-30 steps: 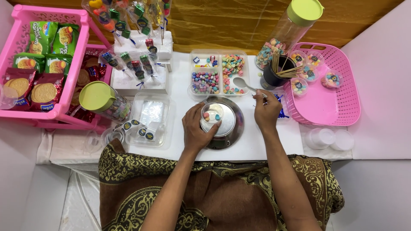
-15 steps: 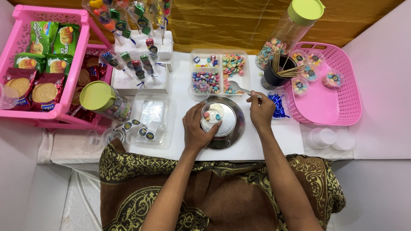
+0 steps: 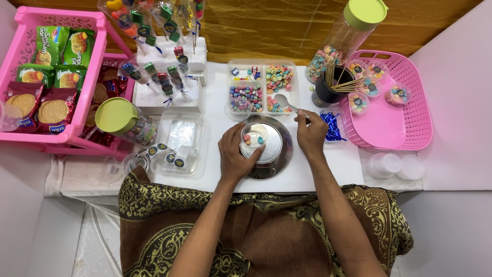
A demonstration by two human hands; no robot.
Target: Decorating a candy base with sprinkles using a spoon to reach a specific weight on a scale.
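Over the round steel scale, my left hand pinches the small clear cup; my right hand pinches a metal spoon — tilt, and candies spill.

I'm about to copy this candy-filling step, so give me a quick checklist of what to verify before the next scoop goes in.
1. Left hand steadies the small clear cup: ok.
2. Cup sits on the round metal scale: ok.
3. Right hand holds the spoon: ok.
4. Spoon bowl is over the candy tray: ok.
5. Candy loaded on the spoon: cannot tell.
6. Cup has room left, only a few candies inside: ok.
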